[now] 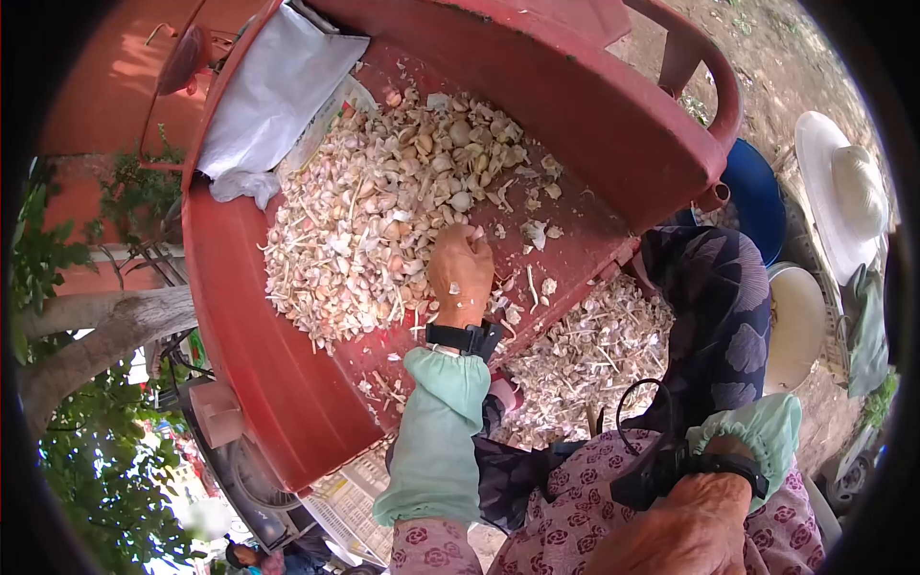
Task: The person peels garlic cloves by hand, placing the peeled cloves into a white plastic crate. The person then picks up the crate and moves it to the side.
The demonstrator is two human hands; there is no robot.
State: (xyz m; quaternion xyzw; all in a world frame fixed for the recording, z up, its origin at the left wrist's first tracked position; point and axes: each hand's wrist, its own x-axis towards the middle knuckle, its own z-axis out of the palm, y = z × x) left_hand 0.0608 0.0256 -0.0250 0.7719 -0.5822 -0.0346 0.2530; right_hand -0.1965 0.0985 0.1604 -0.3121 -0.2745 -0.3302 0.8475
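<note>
My left hand (pixel 462 273) rests at the near right edge of a big heap of loose garlic cloves (pixel 369 225) in a red metal cart bed (pixel 259 335). Its fingers are curled down and pressed together; what they hold, if anything, is hidden. Close to its fingertips lie a few whole bulbs (pixel 461 201) and bits of skin. Low at the right, in front of my body, is my right hand (pixel 685 529), seen from its back, its fingers hidden. Both wrists wear dark straps and green sleeve covers.
Garlic skins and stalks (pixel 594 359) are piled below the cart's edge, by my legs. A white sack (pixel 273 96) lies in the cart's upper left. At the right are a blue bucket (pixel 757 196), a pale basin (pixel 795 326) and a white hat (pixel 843 192). A person (pixel 273 561) shows at the bottom left.
</note>
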